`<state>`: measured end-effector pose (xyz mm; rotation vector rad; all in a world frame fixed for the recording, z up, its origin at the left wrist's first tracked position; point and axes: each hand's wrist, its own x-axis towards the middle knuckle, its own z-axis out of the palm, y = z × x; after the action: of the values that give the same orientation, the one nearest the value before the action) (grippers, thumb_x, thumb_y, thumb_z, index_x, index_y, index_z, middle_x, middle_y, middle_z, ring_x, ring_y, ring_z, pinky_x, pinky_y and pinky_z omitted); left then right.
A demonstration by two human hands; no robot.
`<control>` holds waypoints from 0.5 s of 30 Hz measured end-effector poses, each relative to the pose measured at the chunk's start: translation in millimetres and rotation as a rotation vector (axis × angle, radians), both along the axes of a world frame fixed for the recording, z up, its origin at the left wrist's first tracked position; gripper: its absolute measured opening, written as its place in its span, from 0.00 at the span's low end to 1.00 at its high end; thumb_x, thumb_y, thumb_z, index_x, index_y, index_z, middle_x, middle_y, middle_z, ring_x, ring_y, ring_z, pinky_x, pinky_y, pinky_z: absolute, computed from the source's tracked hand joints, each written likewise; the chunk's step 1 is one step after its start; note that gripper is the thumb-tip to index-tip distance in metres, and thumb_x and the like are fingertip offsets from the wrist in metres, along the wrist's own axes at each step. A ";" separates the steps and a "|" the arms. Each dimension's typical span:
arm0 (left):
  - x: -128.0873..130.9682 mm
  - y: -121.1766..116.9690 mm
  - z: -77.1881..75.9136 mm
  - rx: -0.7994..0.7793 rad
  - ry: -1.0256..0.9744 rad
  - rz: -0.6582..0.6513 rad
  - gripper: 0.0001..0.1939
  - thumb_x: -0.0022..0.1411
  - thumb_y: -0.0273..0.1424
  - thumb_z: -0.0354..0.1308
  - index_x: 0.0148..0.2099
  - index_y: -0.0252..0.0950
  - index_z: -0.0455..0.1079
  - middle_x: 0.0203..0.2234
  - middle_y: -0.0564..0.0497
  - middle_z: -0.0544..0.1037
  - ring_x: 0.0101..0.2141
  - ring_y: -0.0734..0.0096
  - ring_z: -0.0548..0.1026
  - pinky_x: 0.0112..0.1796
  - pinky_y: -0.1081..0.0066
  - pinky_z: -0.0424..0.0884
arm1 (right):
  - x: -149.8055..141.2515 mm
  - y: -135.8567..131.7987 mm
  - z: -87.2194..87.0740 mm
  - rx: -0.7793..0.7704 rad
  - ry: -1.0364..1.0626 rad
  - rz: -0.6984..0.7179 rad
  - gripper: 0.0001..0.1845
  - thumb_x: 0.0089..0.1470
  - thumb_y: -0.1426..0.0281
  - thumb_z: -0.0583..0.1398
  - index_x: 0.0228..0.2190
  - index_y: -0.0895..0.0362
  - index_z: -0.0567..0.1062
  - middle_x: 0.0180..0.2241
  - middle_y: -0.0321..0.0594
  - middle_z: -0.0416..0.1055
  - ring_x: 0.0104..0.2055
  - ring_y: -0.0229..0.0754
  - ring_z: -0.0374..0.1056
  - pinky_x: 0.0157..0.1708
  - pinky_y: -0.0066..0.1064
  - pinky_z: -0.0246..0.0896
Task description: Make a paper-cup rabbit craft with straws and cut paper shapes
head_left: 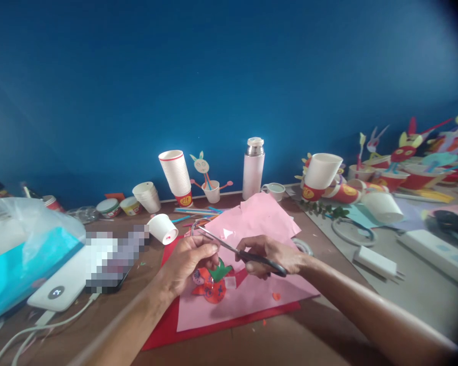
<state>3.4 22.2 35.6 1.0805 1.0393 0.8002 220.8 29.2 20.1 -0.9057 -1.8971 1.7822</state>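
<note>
My right hand is wrapped around the dark handles of a pair of scissors. The slightly parted blades point up and left, passing just above the fingertips of my left hand. Those fingers are pinched together, with a small cut piece of green paper at their tips. Below it lies an orange-red paper figure with drawn dark markings, beside a small whitish square. Under my hands is a pink paper sheet on top of a red sheet. Another pink sheet with a cut-out hole lies behind.
Stacked paper cups, a cup figure and a thermos line the blue wall. A tipped cup lies left of the paper. A white power bank with cables is at left; a power strip at right.
</note>
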 end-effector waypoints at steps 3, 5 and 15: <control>2.4 -1.3 0.7 -0.046 -0.001 0.025 0.04 0.48 0.28 0.58 0.27 0.32 0.70 0.16 0.54 0.73 0.17 0.79 0.68 0.22 0.78 0.62 | 1.9 0.6 2.2 0.000 -0.030 0.001 0.19 0.43 0.60 0.62 0.35 0.60 0.68 0.16 0.30 0.62 0.17 0.29 0.58 0.15 0.19 0.53; 3.8 -2.2 0.4 -0.073 -0.002 0.038 0.04 0.48 0.28 0.58 0.27 0.32 0.69 0.15 0.54 0.73 0.17 0.79 0.68 0.22 0.78 0.63 | 3.6 1.2 3.1 0.001 -0.042 0.006 0.19 0.43 0.61 0.62 0.35 0.60 0.68 0.16 0.29 0.62 0.16 0.28 0.57 0.15 0.19 0.54; 4.8 -4.2 -2.8 -0.103 -0.008 -0.005 0.05 0.46 0.29 0.59 0.25 0.31 0.69 0.14 0.53 0.72 0.16 0.79 0.67 0.17 0.79 0.60 | 16.1 4.9 12.0 0.068 -0.174 0.068 0.21 0.42 0.60 0.62 0.35 0.60 0.69 0.19 0.32 0.64 0.17 0.28 0.58 0.16 0.20 0.54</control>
<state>8.2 18.0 32.8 0.9907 1.0591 0.7385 236.9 34.1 32.1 -1.0126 -2.1065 1.7138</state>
